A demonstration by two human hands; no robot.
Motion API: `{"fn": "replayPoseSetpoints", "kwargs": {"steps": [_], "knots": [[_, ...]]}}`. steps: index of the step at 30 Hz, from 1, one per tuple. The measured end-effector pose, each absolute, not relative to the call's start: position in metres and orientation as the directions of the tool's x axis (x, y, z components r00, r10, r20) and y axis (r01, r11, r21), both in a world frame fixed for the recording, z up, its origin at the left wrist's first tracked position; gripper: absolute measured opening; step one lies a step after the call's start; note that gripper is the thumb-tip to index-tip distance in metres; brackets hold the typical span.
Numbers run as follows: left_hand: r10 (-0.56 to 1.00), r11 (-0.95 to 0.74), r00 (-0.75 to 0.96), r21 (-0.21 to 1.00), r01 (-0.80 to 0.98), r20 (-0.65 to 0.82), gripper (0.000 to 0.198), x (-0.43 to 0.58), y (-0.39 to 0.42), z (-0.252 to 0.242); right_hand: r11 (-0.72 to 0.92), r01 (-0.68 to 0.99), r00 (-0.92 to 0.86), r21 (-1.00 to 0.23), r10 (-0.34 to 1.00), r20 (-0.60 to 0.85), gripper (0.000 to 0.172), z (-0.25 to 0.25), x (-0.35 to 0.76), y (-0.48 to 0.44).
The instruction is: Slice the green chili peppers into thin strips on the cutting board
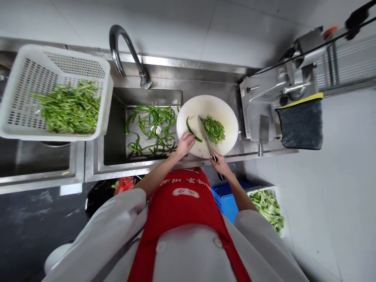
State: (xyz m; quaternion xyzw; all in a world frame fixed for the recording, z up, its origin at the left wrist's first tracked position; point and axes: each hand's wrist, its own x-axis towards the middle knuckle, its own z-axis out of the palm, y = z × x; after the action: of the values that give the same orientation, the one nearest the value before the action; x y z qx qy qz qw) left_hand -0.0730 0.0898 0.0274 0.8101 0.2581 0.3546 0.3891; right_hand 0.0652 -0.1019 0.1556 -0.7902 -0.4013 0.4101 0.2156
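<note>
A round white cutting board (188, 105) lies over the counter at the sink's right side. At its left edge, my left hand (185, 144) has its fingers closed on a long green pepper (189, 126). My right hand (221, 166) grips the black handle of a kitchen knife (206, 138), whose blade slants across the board, tip pointing away from me. Just right of the blade sits a heap of sliced green pepper (214, 129). The blade is apart from the pepper in my left hand.
Whole green peppers (157, 117) lie scattered in the steel sink (114, 150) under a curved faucet (129, 43). A white basket (17, 117) at left holds cut peppers. On the right are a slicing machine (296, 78) and a cleaver (263, 129). Below stand blue crates (229, 203) and a vegetable basket (267, 207).
</note>
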Motion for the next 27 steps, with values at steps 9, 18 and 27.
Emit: {"fn": "replayPoseSetpoints", "kwargs": {"steps": [9, 18, 27], "knots": [[0.588, -0.7, 0.714, 0.682, 0.213, 0.381, 0.018, -0.049, 0.076, 0.002, -0.513, 0.587, 0.173, -0.627, 0.835, -0.522, 0.054, 0.147, 0.102, -0.109], [0.526, -0.767, 0.778, 0.586, 0.261, 0.342, 0.023, -0.04, 0.07, -0.005, -0.382, 0.892, 0.189, -0.241, 0.8, -0.569, 0.037, 0.156, 0.124, -0.127], [0.508, -0.749, 0.812, 0.614, 0.25, 0.289, 0.025, -0.044, 0.073, -0.003, -0.372, 0.904, 0.158, -0.213, 0.751, -0.641, 0.043, 0.145, 0.123, -0.094]]}}
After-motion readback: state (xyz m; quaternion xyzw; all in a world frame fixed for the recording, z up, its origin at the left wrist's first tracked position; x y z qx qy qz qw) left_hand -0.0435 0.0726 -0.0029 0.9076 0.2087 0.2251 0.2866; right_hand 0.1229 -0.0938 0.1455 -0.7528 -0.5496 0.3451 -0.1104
